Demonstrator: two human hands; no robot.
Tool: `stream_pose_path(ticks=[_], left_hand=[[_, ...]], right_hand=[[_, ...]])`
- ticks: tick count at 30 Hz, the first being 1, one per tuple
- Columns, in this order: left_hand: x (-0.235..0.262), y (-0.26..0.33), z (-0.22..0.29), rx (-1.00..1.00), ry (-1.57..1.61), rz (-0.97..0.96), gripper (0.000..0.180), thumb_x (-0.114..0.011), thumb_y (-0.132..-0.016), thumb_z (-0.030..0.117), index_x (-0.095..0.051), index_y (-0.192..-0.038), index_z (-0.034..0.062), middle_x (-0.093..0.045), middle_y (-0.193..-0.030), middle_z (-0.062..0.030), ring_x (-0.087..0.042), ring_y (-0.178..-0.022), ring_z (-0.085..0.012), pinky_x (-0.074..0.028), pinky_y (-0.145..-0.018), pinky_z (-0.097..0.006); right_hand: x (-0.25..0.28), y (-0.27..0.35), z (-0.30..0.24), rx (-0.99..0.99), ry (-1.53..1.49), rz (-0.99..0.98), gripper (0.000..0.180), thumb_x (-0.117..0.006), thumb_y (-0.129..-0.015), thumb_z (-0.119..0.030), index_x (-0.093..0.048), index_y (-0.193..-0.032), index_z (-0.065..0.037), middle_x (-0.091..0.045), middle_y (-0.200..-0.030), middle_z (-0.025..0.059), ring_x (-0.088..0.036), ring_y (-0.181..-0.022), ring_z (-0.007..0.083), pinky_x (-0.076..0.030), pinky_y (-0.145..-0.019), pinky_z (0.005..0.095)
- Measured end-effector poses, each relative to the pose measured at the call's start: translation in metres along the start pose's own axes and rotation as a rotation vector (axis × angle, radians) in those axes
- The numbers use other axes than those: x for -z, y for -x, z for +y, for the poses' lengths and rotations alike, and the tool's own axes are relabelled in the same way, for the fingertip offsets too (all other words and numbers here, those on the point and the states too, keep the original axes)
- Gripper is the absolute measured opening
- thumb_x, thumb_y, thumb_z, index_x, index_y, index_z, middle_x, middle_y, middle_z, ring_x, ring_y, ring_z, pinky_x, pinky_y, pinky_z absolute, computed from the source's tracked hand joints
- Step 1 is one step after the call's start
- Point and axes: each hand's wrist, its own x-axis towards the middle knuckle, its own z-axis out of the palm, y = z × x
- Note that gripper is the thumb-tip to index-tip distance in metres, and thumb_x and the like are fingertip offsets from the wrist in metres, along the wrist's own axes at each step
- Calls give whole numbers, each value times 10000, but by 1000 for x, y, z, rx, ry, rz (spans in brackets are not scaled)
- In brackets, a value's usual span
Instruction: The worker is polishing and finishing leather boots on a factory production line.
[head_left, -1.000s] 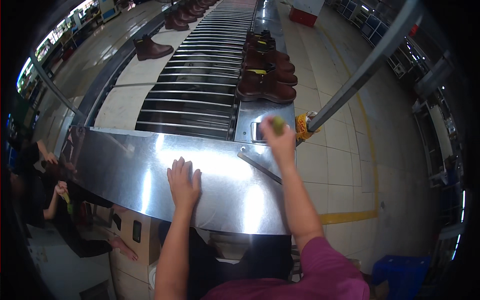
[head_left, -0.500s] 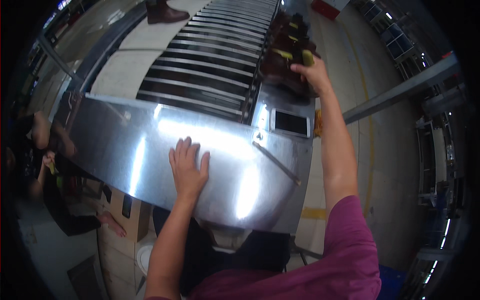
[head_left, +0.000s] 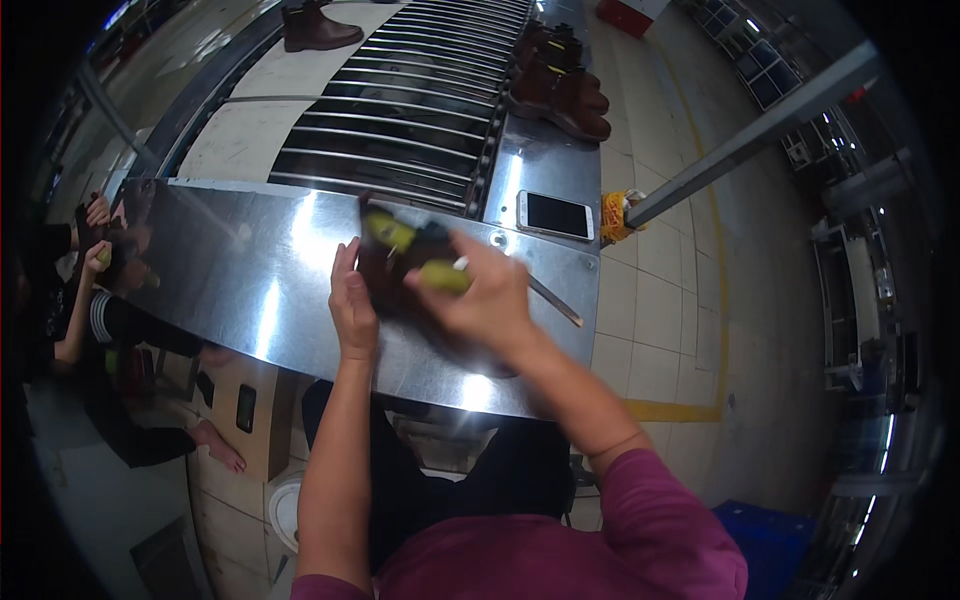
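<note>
My right hand (head_left: 485,295) grips a dark brown boot (head_left: 450,335), blurred by motion, above the metal table (head_left: 255,260). Yellow-green parts show at the boot's top, one of them in my right fingers. Upright beside the boot's shaft is my left hand (head_left: 354,305), its fingers stretched out and its palm turned toward the leather. Whether it touches the boot, I cannot tell. A thin metal rod (head_left: 556,304) lies right of my right hand.
More brown boots (head_left: 560,95) stand along the ledge right of the roller conveyor (head_left: 400,120). A white-framed phone (head_left: 556,216) lies nearer. Another boot (head_left: 320,28) stands far left on a pale belt (head_left: 250,130). A co-worker's hands (head_left: 97,245) work at left.
My right hand has brought a boot from the row at the back right to the table in front of me. My left hand has risen off the tabletop to the boot's side.
</note>
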Motion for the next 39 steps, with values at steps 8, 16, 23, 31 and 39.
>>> stream_pose_path(ticks=[8, 16, 23, 31, 39], left_hand=[[1, 12, -8, 315, 610, -18, 680, -284, -1113, 514, -599, -1262, -70, -690, -1178, -166, -659, -1095, -243, -521, -978, -378], [4, 4, 4, 315, 424, 0, 626, -371, -1063, 516, -651, -1128, -39, -718, -1092, -175, -682, -979, -247, -475, -1031, -414], [8, -1, -10, 132, 56, -119, 630, -336, -1013, 493, -689, -1086, -24, -733, -1081, -162, -694, -1049, -286, -207, -1238, -545], [9, 0, -16, 191, 75, -158, 651, -338, -1020, 523, -681, -1130, -19, -729, -1094, -157, -690, -1072, -282, -215, -1231, -554], [11, -3, -13, 160, 66, -160, 765, -374, -953, 677, -690, -1049, -12, -724, -1107, -182, -684, -1071, -301, -203, -1225, -572]], right_hand=[[18, 50, 1, -98, -248, -246, 356, -800, -889, -226, -710, -1179, -40, -756, -960, 141, -750, -790, 240, -591, -709, 339], [86, -99, 239, -693, -147, 60, 401, -747, -903, -131, -675, -1296, -100, -688, -959, 48, -651, -742, 123, -513, -543, 275], [89, -222, 353, -553, -146, 26, 859, -873, -797, -281, -441, -1513, -89, -691, -1052, 88, -638, -648, 137, -443, -438, 269], [83, -217, 371, -588, -3, -27, 646, -891, -795, -241, -606, -1290, 61, -673, -817, 52, -567, -545, 99, -463, -494, 253], [106, -129, 285, -488, -165, -167, 382, -848, -838, -184, -693, -1152, -31, -656, -823, -9, -549, -603, 72, -468, -556, 241]])
